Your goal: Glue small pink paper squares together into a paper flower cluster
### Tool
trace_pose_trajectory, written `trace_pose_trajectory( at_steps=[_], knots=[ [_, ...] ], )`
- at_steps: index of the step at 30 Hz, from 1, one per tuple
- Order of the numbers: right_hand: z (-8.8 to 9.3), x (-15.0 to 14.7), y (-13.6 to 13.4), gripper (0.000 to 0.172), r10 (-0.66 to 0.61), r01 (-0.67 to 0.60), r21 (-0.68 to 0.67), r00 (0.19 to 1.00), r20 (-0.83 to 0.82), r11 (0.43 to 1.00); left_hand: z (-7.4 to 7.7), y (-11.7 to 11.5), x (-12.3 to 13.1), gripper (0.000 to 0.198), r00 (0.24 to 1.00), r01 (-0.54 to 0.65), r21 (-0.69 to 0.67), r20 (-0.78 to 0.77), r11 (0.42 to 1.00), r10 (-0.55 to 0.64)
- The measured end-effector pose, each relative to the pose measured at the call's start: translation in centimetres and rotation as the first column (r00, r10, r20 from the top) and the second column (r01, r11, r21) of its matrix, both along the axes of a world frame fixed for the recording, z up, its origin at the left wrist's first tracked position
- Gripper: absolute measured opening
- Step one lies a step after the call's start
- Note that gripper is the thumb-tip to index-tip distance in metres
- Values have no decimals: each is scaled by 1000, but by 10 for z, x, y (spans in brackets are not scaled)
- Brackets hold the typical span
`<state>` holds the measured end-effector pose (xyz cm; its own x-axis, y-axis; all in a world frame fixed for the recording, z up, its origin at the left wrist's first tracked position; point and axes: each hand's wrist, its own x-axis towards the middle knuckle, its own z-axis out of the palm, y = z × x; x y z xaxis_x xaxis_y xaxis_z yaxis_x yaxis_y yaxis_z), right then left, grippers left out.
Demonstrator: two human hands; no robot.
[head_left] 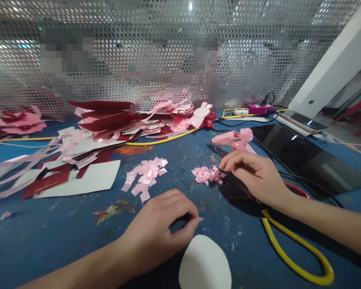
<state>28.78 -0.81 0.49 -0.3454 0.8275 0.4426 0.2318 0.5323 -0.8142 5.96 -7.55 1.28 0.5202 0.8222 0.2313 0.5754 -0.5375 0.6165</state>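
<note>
Glue gun [228, 138], pink, with an orange light on its body, lies on a blue tabletop [87, 245] with its nozzle pointing left. On the near side of the glue gun and to its left, the person's left hand [161, 228] has thumb and forefinger pressed together on a small pale pink piece [201, 219], just above a white rounded disc [205, 265], which lies directly nearer the person than the glue gun. The right hand [255, 174] is just in front of the glue gun, its fingertips drawn together at the edge of a small heap of pink squares [207, 175]; whether they pinch a square cannot be made out. Farther left of the glue gun, a looser scatter of larger pink pieces [147, 172] lies beyond the left hand. Nearer than the glue gun and to its right is a yellow loop-shaped handle [299, 251]. Right of the glue gun lies a dark glossy panel [315, 156]; beyond it, a yellow cord [165, 139] runs left past dark-red folded sheets [105, 120] and a purple power strip [260, 109] lies near a perforated metal screen [156, 72].
</note>
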Motion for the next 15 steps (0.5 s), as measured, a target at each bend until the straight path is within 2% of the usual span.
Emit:
trace_pose_trajectory(
  at_steps=[4, 8, 12, 15],
  knots=[
    [2, 1, -2, 13, 94, -94, -40, 995, -14, 995, 3, 5, -2, 9, 992, -108, -165, 51, 980, 118],
    [1, 1, -4, 4, 104, -104, -94, 995, -3, 990, 3, 10, -4, 15, 961, -212, -311, 105, 926, 255],
    [1, 1, -4, 1, 124, -123, -102, 992, 9, 987, 0, 13, -7, 16, 944, -246, -318, 136, 916, 301],
    [1, 3, -6, 10, 192, -189, -108, 981, 19, 976, 1, 13, -6, 8, 944, -275, -273, 106, 922, 313]
  ],
)
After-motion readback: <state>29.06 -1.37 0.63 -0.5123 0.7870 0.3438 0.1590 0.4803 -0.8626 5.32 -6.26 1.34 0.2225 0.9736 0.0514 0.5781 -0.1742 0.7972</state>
